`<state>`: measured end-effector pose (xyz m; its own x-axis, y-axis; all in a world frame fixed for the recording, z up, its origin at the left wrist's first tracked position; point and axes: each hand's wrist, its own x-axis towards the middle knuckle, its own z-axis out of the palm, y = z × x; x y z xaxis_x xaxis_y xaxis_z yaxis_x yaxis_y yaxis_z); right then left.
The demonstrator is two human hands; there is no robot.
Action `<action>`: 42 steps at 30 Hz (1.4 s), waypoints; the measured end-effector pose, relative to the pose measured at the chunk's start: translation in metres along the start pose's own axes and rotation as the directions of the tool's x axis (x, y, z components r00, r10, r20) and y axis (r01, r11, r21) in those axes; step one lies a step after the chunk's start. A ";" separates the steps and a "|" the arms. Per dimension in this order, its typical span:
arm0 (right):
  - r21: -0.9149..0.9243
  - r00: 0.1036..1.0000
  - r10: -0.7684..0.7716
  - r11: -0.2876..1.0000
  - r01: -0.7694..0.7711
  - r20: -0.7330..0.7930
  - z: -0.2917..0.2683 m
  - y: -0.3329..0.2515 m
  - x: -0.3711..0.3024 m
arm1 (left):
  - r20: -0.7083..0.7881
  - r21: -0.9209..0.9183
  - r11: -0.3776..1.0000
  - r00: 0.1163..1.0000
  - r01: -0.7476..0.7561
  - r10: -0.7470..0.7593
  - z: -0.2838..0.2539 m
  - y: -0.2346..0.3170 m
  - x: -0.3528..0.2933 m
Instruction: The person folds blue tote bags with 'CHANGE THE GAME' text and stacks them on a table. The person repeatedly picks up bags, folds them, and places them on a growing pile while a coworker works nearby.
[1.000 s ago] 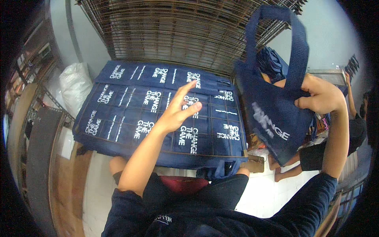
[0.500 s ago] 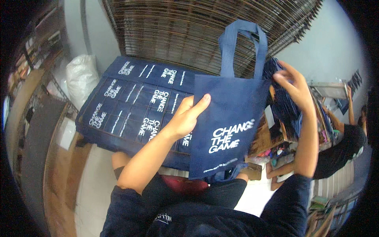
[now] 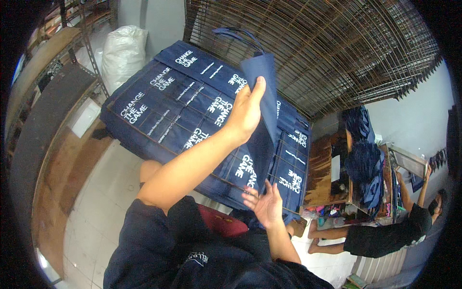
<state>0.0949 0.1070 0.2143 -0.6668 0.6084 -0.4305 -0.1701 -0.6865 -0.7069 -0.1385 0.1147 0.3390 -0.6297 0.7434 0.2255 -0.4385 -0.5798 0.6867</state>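
A navy-blue fabric tote bag (image 3: 267, 108) with white lettering hangs tilted, nearly edge-on, over the layer of bags in front of me. My left hand (image 3: 245, 111) grips it near its upper part, thumb pressed on the fabric. Its blue handle loop sticks out at the top toward the far side. Below the bag's lower end, my right hand (image 3: 267, 206) is turned palm up with its fingers spread, holding nothing. Rows of similar navy bags (image 3: 159, 96) with white print lie flat, with thin wire rods across them.
A stack of rusty wire racks (image 3: 298, 53) leans behind the bags. At the far left stand a white plastic sack (image 3: 124, 60) and a wooden shelf (image 3: 55, 159). To the right are a wooden bench (image 3: 320, 171), bundled dark fabric (image 3: 361, 161) and another person (image 3: 399, 231).
My left hand has turned the tote bag from face-on to nearly edge-on. My right hand has dropped from the fabric bundle at upper right to below the bag. The view has shifted.
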 end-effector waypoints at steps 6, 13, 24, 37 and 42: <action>-0.056 0.981 -0.191 0.980 0.190 -0.015 0.028 -0.025 0.053 | -0.005 0.013 0.996 0.996 -0.087 0.087 -0.047 0.034 0.040; -0.138 0.884 -0.461 0.873 0.468 0.083 0.125 -0.038 0.134 | -0.002 0.003 0.976 0.976 -0.220 0.220 -0.100 0.115 0.107; -0.170 0.834 -0.518 0.819 0.548 0.193 0.226 0.045 0.312 | -0.405 0.633 0.587 0.430 -0.505 0.807 -0.176 -0.005 -0.057; -0.671 0.899 -0.434 0.652 0.352 0.050 0.194 0.132 0.413 | 0.084 0.801 0.341 0.656 -0.492 0.750 -0.226 -0.125 -0.081; -0.684 0.906 -0.424 0.655 0.321 0.019 0.188 0.126 0.415 | 0.079 0.787 0.386 0.698 -0.482 0.711 -0.222 -0.127 -0.081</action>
<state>-0.3397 0.1982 0.0517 -0.5453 0.8344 -0.0797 0.1711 0.0177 -0.9851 -0.1740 0.0541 0.0803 -0.7010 0.1332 0.7007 0.6388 -0.3197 0.6998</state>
